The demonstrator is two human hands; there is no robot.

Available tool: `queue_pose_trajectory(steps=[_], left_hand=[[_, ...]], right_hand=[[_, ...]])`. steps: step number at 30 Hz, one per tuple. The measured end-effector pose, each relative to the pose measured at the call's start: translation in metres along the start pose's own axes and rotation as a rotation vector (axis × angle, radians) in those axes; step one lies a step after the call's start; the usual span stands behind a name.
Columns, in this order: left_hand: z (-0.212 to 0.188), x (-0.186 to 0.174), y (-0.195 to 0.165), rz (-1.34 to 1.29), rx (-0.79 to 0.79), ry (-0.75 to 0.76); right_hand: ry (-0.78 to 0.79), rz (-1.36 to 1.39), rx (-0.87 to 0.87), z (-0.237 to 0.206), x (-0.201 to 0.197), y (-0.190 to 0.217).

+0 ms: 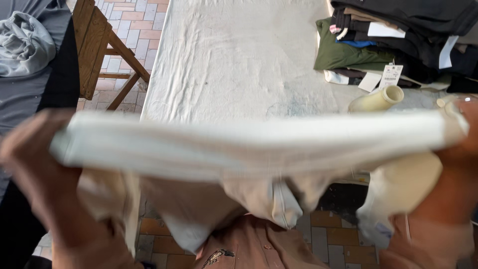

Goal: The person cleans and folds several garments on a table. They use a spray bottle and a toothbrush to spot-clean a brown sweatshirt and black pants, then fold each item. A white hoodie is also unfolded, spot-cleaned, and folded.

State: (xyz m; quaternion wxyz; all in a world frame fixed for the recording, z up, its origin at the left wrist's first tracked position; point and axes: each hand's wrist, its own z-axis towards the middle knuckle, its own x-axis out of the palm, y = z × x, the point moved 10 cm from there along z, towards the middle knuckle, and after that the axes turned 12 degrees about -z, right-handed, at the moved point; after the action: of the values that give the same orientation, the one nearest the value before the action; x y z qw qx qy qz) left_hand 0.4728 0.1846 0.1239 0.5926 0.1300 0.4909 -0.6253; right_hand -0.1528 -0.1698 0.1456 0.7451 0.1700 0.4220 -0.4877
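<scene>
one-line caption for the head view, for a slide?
Left hand and right hand stretch a pale garment above a cloth-covered table.

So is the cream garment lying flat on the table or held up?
Held up: both hands, left and right, stretch the cream garment above the table.

The garment (249, 149) is cream with a paler white band. The bench (239, 65) cover is off-white, smudged blue-grey. The stacked clothes (398, 35) are black, olive green and tan. The floor (139, 20) tiles are reddish-brown and grey.
</scene>
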Motion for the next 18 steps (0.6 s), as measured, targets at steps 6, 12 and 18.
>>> queue_pose_trajectory(steps=[6,12,18], left_hand=[[0.246,0.204,0.023,0.202,0.13,-0.001],[0.164,0.397,0.044,0.015,-0.083,0.443],[0.098,0.41,0.033,-0.036,0.018,0.284]], right_hand=[[-0.271,-0.319,-0.302,0.174,0.139,0.121],[0.379,0.789,0.329,0.103,0.295,0.189],[0.499,0.396,0.236,0.052,0.347,0.28]])
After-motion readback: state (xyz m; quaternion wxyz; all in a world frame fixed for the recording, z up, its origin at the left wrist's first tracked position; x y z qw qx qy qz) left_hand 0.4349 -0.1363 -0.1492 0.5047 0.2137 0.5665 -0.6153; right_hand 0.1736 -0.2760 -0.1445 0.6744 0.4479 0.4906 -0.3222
